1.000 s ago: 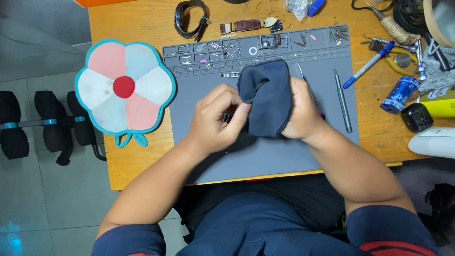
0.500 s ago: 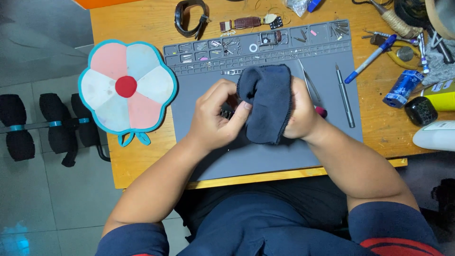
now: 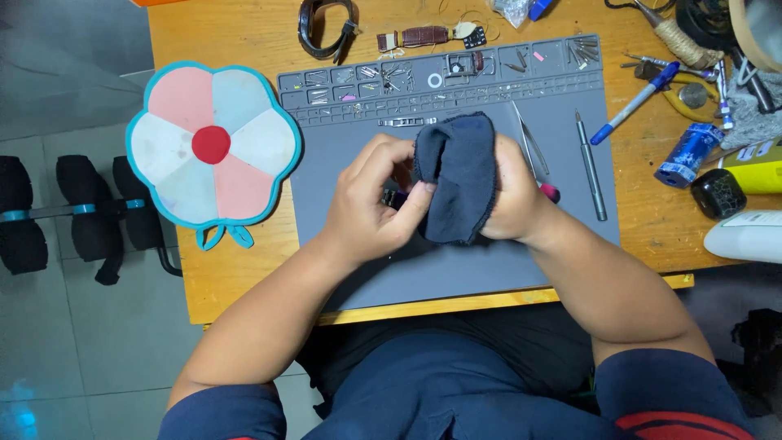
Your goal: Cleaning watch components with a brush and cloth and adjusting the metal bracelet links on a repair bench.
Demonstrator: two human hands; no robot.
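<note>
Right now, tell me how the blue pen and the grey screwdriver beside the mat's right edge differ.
The blue pen lies slanted on the bare wooden table, off the grey mat; the grey screwdriver lies almost straight up and down on the mat. The pen is blue with a pale barrel; the screwdriver is plain grey, close to the mat's colour. Both are slim, lie flat, and neither hand touches them.
</note>
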